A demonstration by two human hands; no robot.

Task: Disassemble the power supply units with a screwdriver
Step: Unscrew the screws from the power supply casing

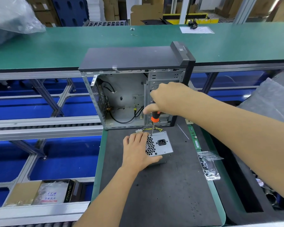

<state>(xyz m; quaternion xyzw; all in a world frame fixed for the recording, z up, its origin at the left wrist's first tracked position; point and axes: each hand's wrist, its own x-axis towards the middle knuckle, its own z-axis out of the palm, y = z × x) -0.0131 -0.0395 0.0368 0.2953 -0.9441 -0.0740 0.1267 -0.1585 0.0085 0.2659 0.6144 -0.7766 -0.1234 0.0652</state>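
Head view shows a dark mat [162,185] on a green table [105,41] in a warehouse stacked with cardboard. One open computer case [134,86] stands behind one power supply unit [160,144]. Left hand [137,151] grips it; right hand [167,99] grips one orange-handled screwdriver [154,121], tip at its corner. A box [67,190] left of it reads "PRIME".
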